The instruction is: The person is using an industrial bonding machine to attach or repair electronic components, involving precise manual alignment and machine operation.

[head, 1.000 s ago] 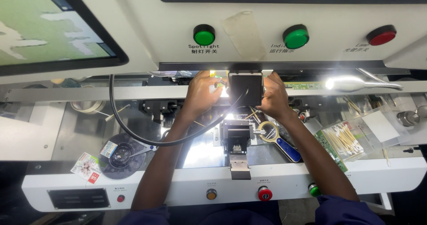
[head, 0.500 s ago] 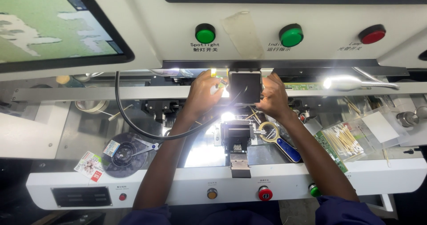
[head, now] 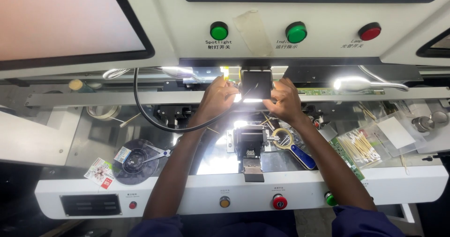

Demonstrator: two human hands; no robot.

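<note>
Hands (head: 220, 96) flank black block (head: 256, 84), seemingly touching, above clamp (head: 251, 145).

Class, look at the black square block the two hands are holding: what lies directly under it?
Under the black square block glows a bright light strip, with a black fixture lower down. Both hands cover its sides.

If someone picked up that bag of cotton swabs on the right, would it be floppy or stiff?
Probably floppy: the bag of cotton swabs looks like thin clear plastic that would sag and crinkle. It is likely very light, since it holds only slim sticks with small tips. The swabs lie loose inside, so they would probably slide to the low end if it were tilted.
</note>
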